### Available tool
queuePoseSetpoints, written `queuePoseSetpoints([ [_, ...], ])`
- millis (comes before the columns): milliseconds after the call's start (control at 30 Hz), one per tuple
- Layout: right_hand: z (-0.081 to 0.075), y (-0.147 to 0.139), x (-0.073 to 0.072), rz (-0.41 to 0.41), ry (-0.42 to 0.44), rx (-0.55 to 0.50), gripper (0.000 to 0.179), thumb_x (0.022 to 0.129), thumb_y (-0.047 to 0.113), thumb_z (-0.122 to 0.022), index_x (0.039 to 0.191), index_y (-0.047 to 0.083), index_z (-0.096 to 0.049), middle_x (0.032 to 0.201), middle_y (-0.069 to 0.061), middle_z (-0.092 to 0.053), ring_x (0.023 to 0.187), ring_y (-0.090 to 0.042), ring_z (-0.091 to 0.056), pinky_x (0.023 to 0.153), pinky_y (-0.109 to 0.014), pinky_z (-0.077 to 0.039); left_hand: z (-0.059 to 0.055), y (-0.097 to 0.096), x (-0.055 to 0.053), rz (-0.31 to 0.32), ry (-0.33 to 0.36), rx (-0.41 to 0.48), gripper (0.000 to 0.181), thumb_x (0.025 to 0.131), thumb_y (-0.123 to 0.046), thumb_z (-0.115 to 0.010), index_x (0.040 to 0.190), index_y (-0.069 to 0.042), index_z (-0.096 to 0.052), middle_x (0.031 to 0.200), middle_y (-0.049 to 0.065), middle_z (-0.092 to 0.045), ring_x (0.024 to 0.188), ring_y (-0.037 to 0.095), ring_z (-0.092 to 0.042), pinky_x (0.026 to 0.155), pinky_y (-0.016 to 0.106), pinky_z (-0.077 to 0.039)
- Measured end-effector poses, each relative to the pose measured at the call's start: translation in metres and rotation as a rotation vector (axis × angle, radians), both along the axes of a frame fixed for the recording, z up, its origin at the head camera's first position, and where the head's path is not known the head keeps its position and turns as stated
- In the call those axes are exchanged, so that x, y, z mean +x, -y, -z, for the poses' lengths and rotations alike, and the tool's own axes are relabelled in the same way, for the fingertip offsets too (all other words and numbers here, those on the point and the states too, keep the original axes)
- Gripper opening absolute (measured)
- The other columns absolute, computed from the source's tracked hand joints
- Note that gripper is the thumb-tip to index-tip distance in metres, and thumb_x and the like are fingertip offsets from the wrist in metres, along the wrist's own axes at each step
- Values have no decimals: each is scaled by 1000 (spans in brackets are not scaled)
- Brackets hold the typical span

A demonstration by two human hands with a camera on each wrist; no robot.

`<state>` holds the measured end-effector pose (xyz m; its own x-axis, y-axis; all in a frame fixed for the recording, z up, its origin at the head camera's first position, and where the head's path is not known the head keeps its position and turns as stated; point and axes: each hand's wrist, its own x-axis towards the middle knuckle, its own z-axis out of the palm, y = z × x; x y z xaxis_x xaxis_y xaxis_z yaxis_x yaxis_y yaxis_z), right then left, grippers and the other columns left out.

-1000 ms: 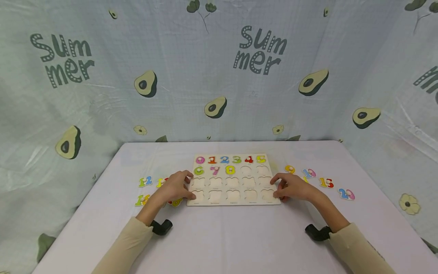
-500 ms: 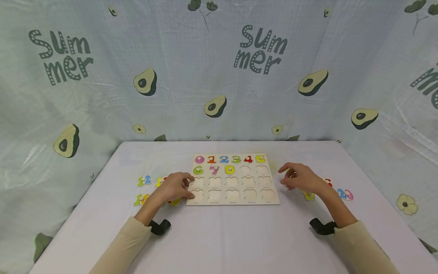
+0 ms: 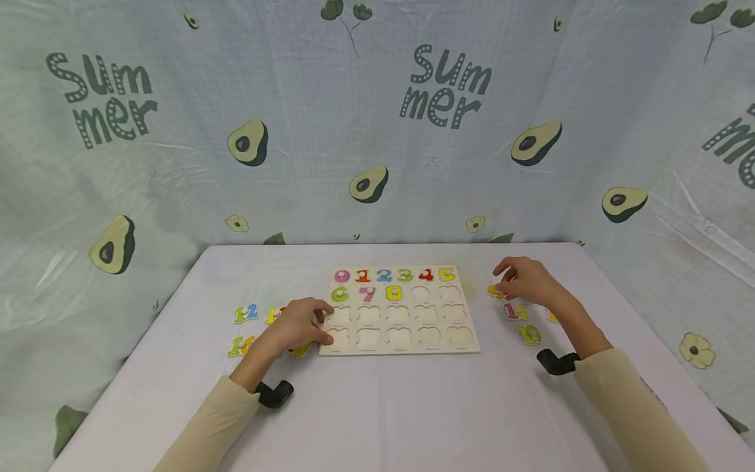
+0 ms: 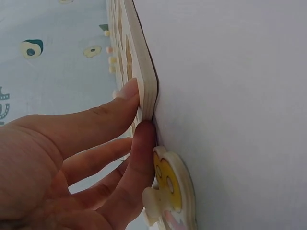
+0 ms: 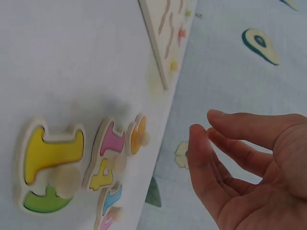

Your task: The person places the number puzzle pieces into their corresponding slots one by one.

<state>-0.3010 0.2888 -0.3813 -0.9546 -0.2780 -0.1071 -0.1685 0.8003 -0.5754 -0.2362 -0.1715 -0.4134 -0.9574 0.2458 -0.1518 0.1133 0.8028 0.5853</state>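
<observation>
A wooden number puzzle board (image 3: 382, 328) lies mid-table, with knobbed numbers 0 to 8 in its upper slots. My left hand (image 3: 295, 321) pinches its left edge; in the left wrist view the thumb lies on the top face of the board (image 4: 148, 86) and a finger is against its side. At the right, my right hand (image 3: 527, 282) hovers with bent, relaxed fingers over an orange 9 piece (image 3: 494, 292), partly hidden by it. From the right wrist view, the fingertips hold nothing and are apart from the 9 piece (image 5: 136, 136).
Right of the board lie more knobbed pieces, among them a pink-yellow piece (image 3: 515, 311) and a yellow-green piece (image 3: 529, 335). On the left are a 12 piece (image 3: 245, 313) and several others, partly hidden by the left hand. A printed curtain (image 3: 312, 131) stands behind the table.
My right hand has left the board's right edge and moved right and away from me, over the 9 piece. The left hand keeps its hold on the board.
</observation>
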Motion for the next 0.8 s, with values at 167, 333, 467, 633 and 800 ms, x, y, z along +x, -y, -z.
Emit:
queuePoseSetpoints([
  [167, -2, -1, -14, 14, 70, 69, 38, 97, 9, -69, 128, -11, -59, 109, -25, -71, 81, -23, -73, 80, -40, -62, 0, 2, -1, 20, 1, -6, 59, 78, -13, -90, 131, -2, -68, 105, 10, -65, 84, 17, -62, 75, 30, -48],
  [333, 2, -1, -24, 14, 98, 115, 35, 96, 9, -68, 124, -11, -62, 109, -25, -71, 78, -17, -70, 76, -33, -60, 1, 2, -3, 24, 6, -7, 60, 78, -13, -90, 132, -1, -68, 106, 10, -65, 84, 16, -61, 74, 30, -48],
  [467, 7, -3, -31, 4, 102, 109, 29, 95, 8, -69, 118, -10, -67, 110, -25, -71, 77, -16, -70, 76, -32, -60, 1, 3, -5, 20, 7, -3, 60, 78, -13, -90, 133, -1, -67, 108, 11, -65, 82, 17, -59, 72, 30, -47],
  [633, 15, -8, -37, -6, 126, 67, 24, 95, 9, -70, 112, -8, -70, 109, -23, -72, 79, -16, -68, 79, -31, -60, 3, 4, -5, 17, 12, 14, 60, 79, -12, -90, 133, -2, -67, 108, 11, -65, 81, 17, -59, 68, 29, -46],
  [800, 20, -12, -39, -10, 121, 53, 22, 95, 10, -71, 109, -7, -71, 105, -20, -73, 80, -16, -67, 79, -32, -60, 3, 5, -5, 18, 11, 19, 59, 79, -13, -90, 133, -2, -68, 107, 10, -65, 82, 17, -59, 67, 30, -46],
])
